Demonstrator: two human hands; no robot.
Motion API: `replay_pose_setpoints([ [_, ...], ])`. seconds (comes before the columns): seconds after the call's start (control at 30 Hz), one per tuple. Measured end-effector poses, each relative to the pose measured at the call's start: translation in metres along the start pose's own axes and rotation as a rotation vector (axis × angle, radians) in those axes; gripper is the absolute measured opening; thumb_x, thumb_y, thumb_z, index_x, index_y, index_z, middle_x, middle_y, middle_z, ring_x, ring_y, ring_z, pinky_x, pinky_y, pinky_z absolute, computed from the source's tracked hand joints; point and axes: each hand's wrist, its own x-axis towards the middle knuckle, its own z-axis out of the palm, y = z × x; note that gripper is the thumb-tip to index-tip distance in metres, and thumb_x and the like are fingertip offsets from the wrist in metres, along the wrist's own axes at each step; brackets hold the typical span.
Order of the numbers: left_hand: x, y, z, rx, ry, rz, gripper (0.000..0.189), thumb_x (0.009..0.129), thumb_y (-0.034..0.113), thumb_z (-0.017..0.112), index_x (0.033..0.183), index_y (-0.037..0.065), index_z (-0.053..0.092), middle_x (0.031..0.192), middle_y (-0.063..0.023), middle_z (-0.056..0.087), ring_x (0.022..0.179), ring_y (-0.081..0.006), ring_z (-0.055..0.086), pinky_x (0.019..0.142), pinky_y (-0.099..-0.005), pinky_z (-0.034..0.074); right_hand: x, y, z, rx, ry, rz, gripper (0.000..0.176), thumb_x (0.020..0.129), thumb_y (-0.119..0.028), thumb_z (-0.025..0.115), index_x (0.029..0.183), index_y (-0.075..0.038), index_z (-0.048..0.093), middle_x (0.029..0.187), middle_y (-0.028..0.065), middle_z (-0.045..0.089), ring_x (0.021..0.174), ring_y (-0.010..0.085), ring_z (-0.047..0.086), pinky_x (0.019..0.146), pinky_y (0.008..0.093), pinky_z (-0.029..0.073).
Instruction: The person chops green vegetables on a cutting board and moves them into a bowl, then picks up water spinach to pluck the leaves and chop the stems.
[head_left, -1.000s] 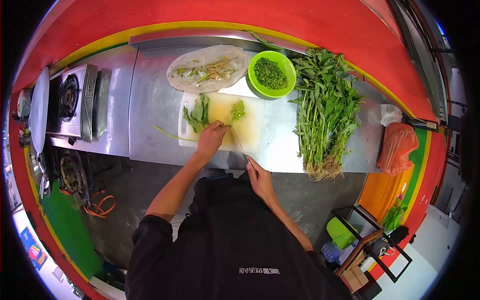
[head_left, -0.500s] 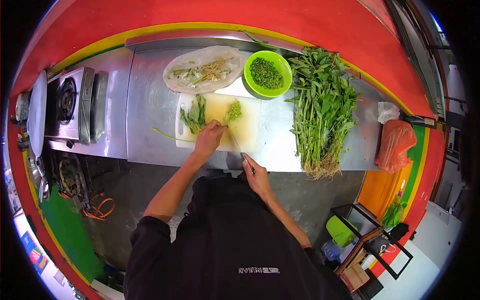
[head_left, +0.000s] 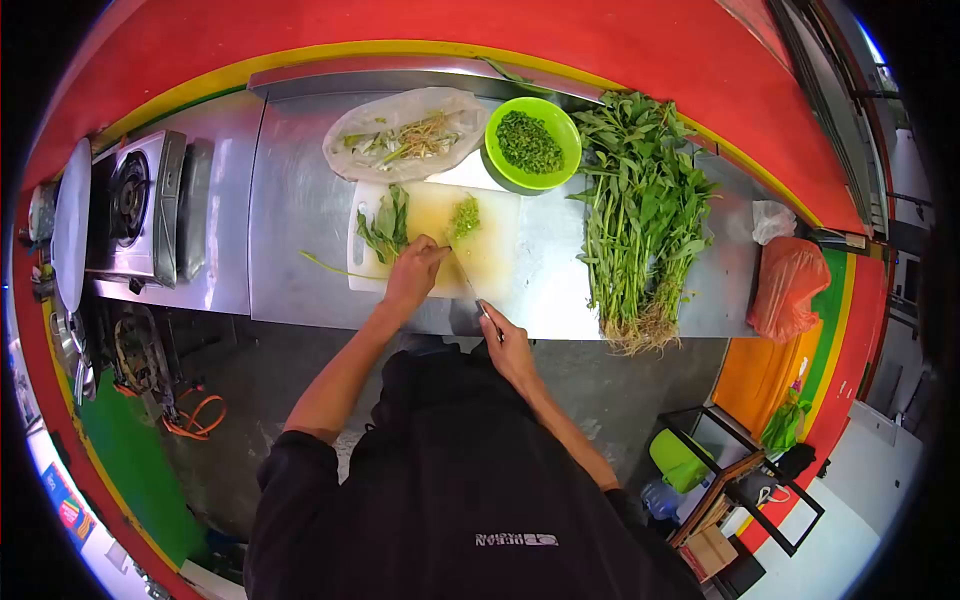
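On a white cutting board (head_left: 500, 268), my left hand (head_left: 413, 273) is closed over a bunch of leafy greens (head_left: 386, 228), whose leaves stick out to its left. A thin stem (head_left: 335, 268) trails past the board's left edge. My right hand (head_left: 510, 352) grips the handle of a knife (head_left: 467, 279); the blade points up and left, its tip close to my left fingertips. Just beyond the tip lies a small pile of chopped greens (head_left: 463, 216). What exactly sits beneath my left fingers is hidden.
Behind the board are a clear plastic bag (head_left: 350, 150) with root trimmings and a green bowl (head_left: 573, 155) of chopped leaves. A large bundle of rooted greens (head_left: 645, 220) lies to the right, near a red plastic bag (head_left: 790, 288). A gas stove (head_left: 165, 210) stands left.
The knife and my right hand have shifted slightly up and to the left. My left hand stays on the greens, and the pile looks much the same.
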Motion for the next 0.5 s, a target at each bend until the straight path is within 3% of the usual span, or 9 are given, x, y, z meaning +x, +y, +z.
replay_pose_setpoints([
  [0.23,-0.001,-0.005,0.001,-0.039,0.017,0.031,0.019,0.089,-0.001,0.067,0.105,0.003,0.076,0.094,-0.0132,0.066,0.083,-0.0337,0.066,0.074,-0.0413,0.054,-0.010,0.016,0.003,0.008,0.019,-0.051,0.039,0.105,-0.026,0.058,0.137,-0.005,0.062,0.118,0.0286,0.070,0.113,0.0374,0.069,0.097,0.0388,0.050],
  [0.37,-0.001,-0.007,0.002,-0.068,0.006,0.031,0.018,0.090,-0.001,0.067,0.105,0.002,0.076,0.094,-0.0139,0.066,0.082,-0.0337,0.066,0.074,-0.0410,0.054,-0.006,0.009,0.003,-0.024,0.015,-0.021,0.039,0.105,-0.026,0.057,0.137,-0.005,0.063,0.115,0.0284,0.071,0.109,0.0383,0.070,0.095,0.0387,0.051],
  [0.5,0.001,0.000,-0.002,-0.031,0.005,0.012,0.018,0.089,-0.002,0.067,0.103,0.002,0.077,0.092,-0.0141,0.067,0.082,-0.0334,0.067,0.073,-0.0414,0.054,0.001,-0.009,0.001,-0.045,-0.076,0.185,0.038,0.105,-0.027,0.058,0.136,-0.006,0.063,0.112,0.0292,0.071,0.106,0.0412,0.071,0.093,0.0401,0.053],
])
